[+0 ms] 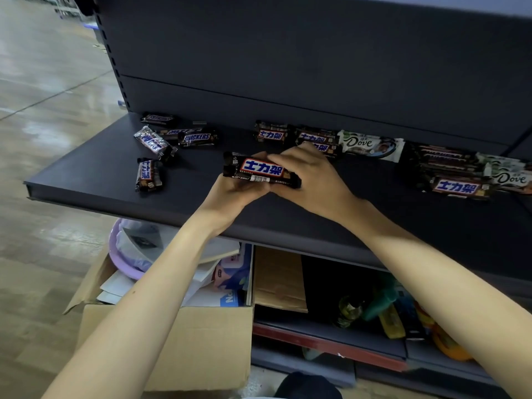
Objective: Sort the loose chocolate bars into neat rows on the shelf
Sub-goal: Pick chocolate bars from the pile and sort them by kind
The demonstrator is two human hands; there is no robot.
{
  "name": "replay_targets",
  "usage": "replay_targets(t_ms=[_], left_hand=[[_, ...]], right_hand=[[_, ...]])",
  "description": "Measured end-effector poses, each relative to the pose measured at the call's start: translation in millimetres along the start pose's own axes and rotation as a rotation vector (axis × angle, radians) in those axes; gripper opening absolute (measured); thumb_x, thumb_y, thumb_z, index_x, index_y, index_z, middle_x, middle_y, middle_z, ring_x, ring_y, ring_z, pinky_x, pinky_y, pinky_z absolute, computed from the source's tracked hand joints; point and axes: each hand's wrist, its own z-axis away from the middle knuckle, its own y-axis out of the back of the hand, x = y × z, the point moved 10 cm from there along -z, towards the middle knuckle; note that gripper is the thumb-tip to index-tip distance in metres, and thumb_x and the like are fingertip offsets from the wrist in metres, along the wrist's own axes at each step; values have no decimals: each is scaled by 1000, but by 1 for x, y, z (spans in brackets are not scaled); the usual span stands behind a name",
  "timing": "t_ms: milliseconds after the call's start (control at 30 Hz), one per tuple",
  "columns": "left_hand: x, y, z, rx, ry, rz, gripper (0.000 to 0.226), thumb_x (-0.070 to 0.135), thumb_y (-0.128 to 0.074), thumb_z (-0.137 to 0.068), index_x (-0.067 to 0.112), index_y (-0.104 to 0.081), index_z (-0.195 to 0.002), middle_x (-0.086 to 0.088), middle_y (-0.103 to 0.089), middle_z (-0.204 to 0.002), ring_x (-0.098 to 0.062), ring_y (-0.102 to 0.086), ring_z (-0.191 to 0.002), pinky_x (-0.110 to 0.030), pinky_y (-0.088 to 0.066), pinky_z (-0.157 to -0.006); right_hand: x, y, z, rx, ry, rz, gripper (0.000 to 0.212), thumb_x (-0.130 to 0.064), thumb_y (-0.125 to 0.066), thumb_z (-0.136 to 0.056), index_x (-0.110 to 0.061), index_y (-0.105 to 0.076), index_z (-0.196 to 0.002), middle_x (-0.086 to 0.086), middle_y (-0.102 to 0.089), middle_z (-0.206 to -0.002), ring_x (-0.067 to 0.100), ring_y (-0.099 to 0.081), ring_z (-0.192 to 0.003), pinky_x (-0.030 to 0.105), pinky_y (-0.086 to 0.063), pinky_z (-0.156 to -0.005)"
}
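**Inspector:** Position of the hands?

**Assessor:** Together, at the middle of the shelf [115,197], just above its surface. The left hand [230,194] cups the held bars [260,169] from beneath at their left end. The right hand [313,180] clamps over their right end, fingers across the top. It looks like two wrappers stacked (a barcode face shows below the labelled one), but I cannot confirm the count.

**Inspector:** Remaining stock?

**Assessor:** Loose bars [149,175] lie scattered at odd angles at the far left. A partial row [270,134] sits against the back panel in the middle, with a white Dove bar [371,144] at its right end. A mixed pile [454,187] lies at the right. My judgement is that the sorting is well short of done.

**Inspector:** Handling characteristics?

**Assessor:** Judged light, and stiff enough along the length to carry by the ends. The film wrapper is glossy and probably slippery, so stacked bars may slide over one another. A pinch across the long sides, thumb against fingers, should keep them squared. The crimped end flaps are poor holds because they bend and crinkle. The contents may dent or snap under a hard squeeze, so moderate pressure is advised.

**Inspector:** Anything else?

**Assessor:** A cardboard box [172,326] stands below the shelf, near left. It is no part of this job.
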Motion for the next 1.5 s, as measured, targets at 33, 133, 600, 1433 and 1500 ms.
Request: replay_targets(t_ms=[33, 133, 600, 1433, 1500], left_hand=[[-1, -1, 0, -5, 9, 3, 44, -3, -55, -86, 20, -50, -124, 0, -65, -109, -17, -58, -113, -36, -43, -103], [-3, -1, 0, -8, 35, -8, 47, -4, -54, -87, 13, -47, -131, -2, -64, -109, -18, -57, -114, -33, -44, -102], [0, 10, -5, 49, -180, -1010, 39, 16, -54, -90, 19, -51, -128, 3, -58, -121, -18, -44, -119, -22, -34, -90], [-6, 36, -3, 271, -84, -1202, 21, 25, -50, -91, 15, -64, -103, -2, -65, -108, -27, -51, -111, -36, -35, -92], [-6, 37, -3, 277, -95, -1200, 21, 26, -50, -90, 15, -66, -100, -2, -66, -106, -28, -53, -109, -36, -36, -90]], right_hand=[[1, -4, -1, -51, -26, -9, 57, -44, -57, -79, -1, -62, -116, 11, -67, -99, 28, -57, -91, 39, -48, -77], [3, -7, -3, -133, -67, -55, 55, -42, -61, -80, -4, -61, -120, 10, -65, -105, 28, -59, -95, 41, -48, -83], [111, -18, 20, -137, -496, 83, 54, -29, -71, -80, -12, -54, -128, 8, -56, -125, 25, -47, -119, 36, -39, -98], [184, -51, 13, -370, -614, 200, 44, -40, -56, -89, -27, -49, -131, 3, -43, -135, 25, -29, -132, 46, -14, -107], [187, -51, 11, -384, -631, 172, 44, -41, -58, -88, -27, -51, -129, 2, -41, -137, 24, -28, -133, 46, -13, -108]])
